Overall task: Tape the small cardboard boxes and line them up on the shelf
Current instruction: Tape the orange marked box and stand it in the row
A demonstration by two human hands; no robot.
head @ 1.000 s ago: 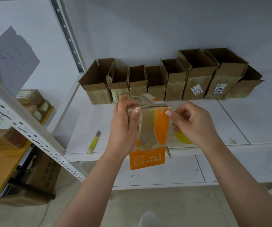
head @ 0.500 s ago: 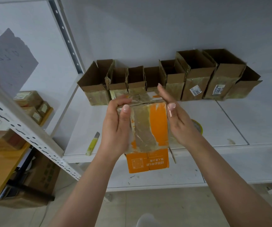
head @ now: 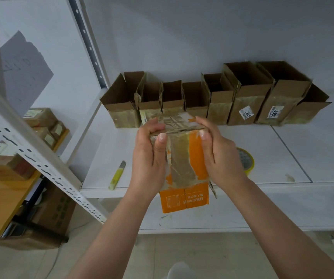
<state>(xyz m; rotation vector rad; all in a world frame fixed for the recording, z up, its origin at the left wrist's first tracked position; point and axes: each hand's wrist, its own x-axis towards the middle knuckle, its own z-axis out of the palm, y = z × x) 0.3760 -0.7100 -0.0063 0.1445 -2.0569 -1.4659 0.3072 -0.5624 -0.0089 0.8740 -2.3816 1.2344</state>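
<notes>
Open-topped cardboard boxes [head: 212,99] stand in a row along the far side of the white shelf [head: 283,154], their insides dark. Near the shelf's front edge, the left hand [head: 150,156] and right hand [head: 218,154] clasp an orange box [head: 184,158] from either side, fingers curled over its taped top, thumbs on the near face. A tape roll [head: 245,160] sits right, a yellow knife [head: 117,175] left.

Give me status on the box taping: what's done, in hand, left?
Done: a row of brown boxes stands along the back of the shelf, bottoms taped, tops open. In hand: the left hand and right hand grip the orange box, thumbs pressing its tape. Left: place it in the row. Tape roll and yellow knife lie nearby.
</notes>
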